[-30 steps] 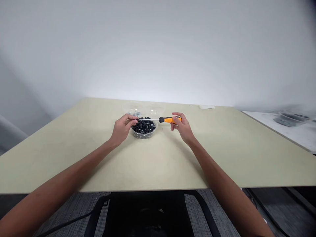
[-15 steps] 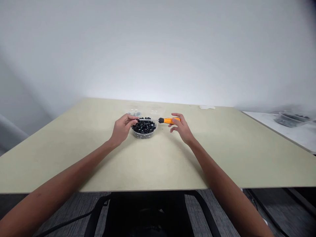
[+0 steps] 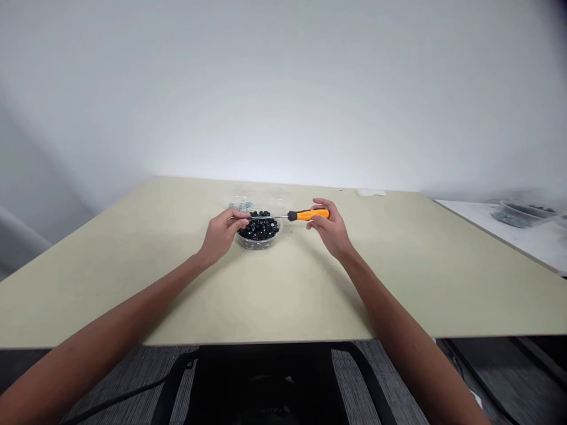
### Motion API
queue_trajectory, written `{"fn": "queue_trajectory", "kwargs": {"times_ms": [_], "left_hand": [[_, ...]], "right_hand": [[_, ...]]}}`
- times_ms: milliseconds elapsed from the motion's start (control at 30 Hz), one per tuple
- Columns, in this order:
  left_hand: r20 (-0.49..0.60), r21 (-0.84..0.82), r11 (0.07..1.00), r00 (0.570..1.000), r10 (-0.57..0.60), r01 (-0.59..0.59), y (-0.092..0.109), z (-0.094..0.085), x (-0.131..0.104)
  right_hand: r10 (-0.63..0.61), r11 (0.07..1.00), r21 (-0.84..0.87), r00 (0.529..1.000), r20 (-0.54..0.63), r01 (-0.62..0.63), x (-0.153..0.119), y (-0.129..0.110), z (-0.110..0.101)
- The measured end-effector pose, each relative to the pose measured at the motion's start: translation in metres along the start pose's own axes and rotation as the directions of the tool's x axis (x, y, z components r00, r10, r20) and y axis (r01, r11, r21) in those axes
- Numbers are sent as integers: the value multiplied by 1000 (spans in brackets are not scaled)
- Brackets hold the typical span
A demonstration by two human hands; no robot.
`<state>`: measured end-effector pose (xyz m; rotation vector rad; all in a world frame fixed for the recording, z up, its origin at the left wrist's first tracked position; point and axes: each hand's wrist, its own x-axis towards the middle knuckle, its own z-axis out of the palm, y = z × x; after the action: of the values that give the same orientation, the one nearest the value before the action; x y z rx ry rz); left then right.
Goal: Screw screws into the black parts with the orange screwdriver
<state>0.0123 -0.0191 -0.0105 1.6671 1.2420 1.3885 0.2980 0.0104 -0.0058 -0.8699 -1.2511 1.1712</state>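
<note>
My right hand point(image 3: 330, 230) holds the orange-and-black handle of a screwdriver point(image 3: 312, 215), its fingers around the grip. The metal shaft points left, nearly level, above a clear plastic tub point(image 3: 259, 244) filled with small shiny black parts point(image 3: 262, 229). At the shaft's tip, my left hand point(image 3: 224, 230) pinches a small dark part between thumb and fingers. Those fingers mostly hide the part, so its exact kind cannot be made out. The left fingertips are over the tub's left edge.
Behind the tub lies a clear container point(image 3: 241, 203) with small silvery pieces. A white object point(image 3: 371, 192) rests near the wall. On a white surface to the right stands another clear tub point(image 3: 525, 212) with dark contents. The table's front edge point(image 3: 266, 342) faces a black chair.
The screwdriver and my right hand have shifted slightly to the right, the fingers closing more around the handle. My left hand has moved slightly right and down.
</note>
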Motion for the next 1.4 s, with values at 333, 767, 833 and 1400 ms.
{"fn": "queue_trajectory", "kwargs": {"times_ms": [333, 767, 833, 1400], "left_hand": [[-4, -5, 1000, 1000, -3, 3, 0, -1, 1], [-33, 28, 999, 999, 18, -17, 3, -1, 2], [-37, 32, 999, 999, 17, -16, 3, -1, 2], [-27, 18, 1000, 999, 18, -18, 1, -1, 3]], "right_hand": [[5, 1000, 2, 999, 41, -5, -3, -9, 4], [87, 996, 6, 996, -15, -87, -3, -7, 2], [86, 996, -6, 996, -24, -86, -3, -7, 2], [102, 993, -54, 994, -41, -104, -1, -5, 1]]}}
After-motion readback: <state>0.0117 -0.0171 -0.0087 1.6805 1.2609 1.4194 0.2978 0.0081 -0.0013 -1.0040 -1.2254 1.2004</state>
